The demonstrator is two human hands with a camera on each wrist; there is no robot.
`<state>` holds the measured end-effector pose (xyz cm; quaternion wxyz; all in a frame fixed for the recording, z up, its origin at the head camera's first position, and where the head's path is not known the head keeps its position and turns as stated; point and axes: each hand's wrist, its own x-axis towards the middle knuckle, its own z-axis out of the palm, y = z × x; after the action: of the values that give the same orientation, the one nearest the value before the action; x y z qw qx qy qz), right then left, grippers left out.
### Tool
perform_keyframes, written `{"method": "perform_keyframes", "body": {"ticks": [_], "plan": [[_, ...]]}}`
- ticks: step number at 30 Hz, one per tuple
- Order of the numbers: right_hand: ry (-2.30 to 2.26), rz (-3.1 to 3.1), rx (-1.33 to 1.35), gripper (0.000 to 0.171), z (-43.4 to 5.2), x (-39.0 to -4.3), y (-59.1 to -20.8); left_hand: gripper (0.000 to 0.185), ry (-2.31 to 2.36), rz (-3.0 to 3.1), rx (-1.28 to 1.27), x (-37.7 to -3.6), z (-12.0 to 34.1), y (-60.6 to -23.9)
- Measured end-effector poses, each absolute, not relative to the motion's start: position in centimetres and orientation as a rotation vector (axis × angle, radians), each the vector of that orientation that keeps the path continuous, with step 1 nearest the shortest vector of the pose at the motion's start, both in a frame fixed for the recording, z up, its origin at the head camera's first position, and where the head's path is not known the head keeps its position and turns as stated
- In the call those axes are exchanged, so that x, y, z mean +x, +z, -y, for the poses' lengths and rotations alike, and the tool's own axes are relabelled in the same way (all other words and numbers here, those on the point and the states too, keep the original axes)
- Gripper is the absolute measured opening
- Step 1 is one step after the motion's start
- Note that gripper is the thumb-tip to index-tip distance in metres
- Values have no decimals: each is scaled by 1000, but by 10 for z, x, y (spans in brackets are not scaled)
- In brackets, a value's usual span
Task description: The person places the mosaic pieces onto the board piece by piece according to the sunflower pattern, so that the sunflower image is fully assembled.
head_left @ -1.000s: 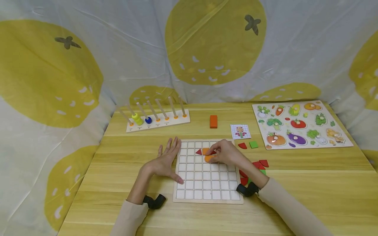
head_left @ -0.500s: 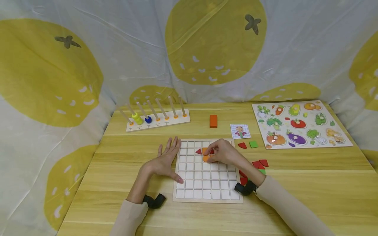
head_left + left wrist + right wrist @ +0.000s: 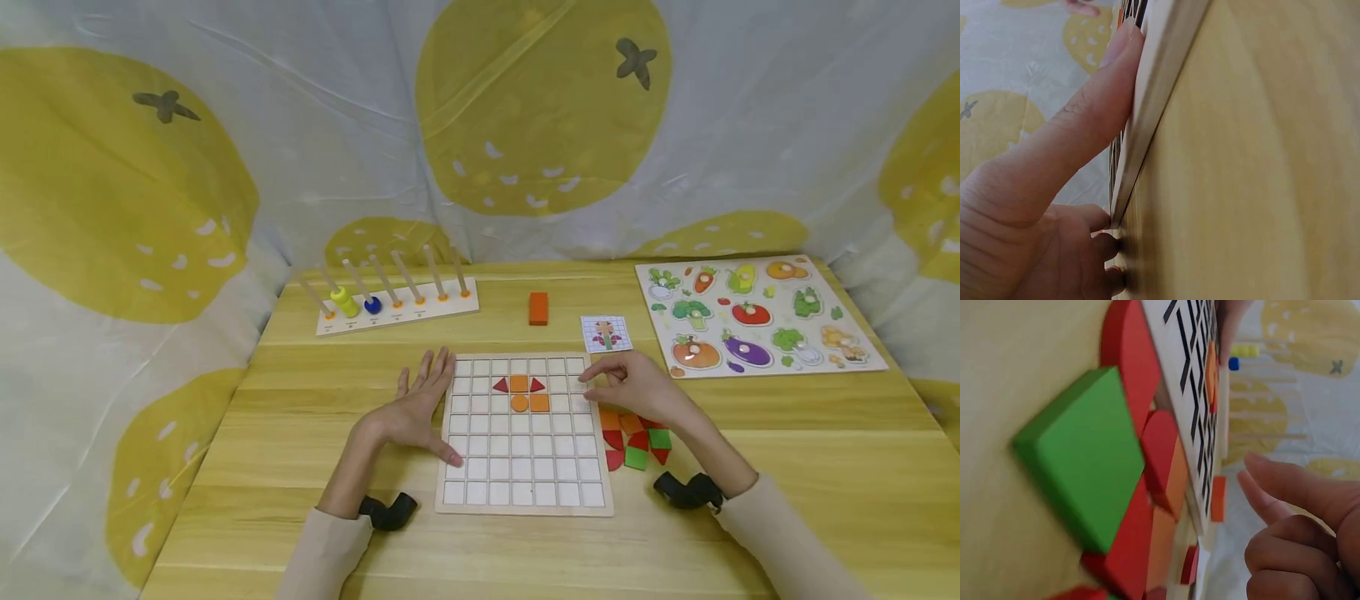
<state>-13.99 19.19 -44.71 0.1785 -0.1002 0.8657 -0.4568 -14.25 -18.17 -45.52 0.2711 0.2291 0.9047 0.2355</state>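
My left hand rests along the left edge of a white gridded wooden board. In the left wrist view its thumb lies over the board's rim, the other fingers beside the edge. On the grid, a red triangle and another red triangle flank an orange square. One row nearer lie an orange disc and a second orange square. My right hand hovers over the board's right edge, thumb and index finger apart with nothing between them, its other fingers curled in the right wrist view.
Right of the board lies a pile of red, orange and green pieces, including a green square. A pattern card, an orange block and a vegetable puzzle board lie farther back. A peg stand with beads stands at back left.
My right hand has let go of the orange disc and moved right, off the middle of the grid. The second orange square now shows. My left hand has stayed at the board's edge.
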Motion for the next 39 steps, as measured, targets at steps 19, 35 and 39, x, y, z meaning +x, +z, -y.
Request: {"method": "perform_keyframes", "body": {"ticks": [19,35,39], "plan": [[-1191,-2300,-318,34,-225,-128,-457,155,636,-2439,628,-143,184,-454],[-1115,-2363,-327,32,-272,-136,-445,156,633,-2442,620,-144,183,-456],[-1090,-2320,-356,30,-281,-137,-443,156,636,-2442,622,-144,184,-457]]}}
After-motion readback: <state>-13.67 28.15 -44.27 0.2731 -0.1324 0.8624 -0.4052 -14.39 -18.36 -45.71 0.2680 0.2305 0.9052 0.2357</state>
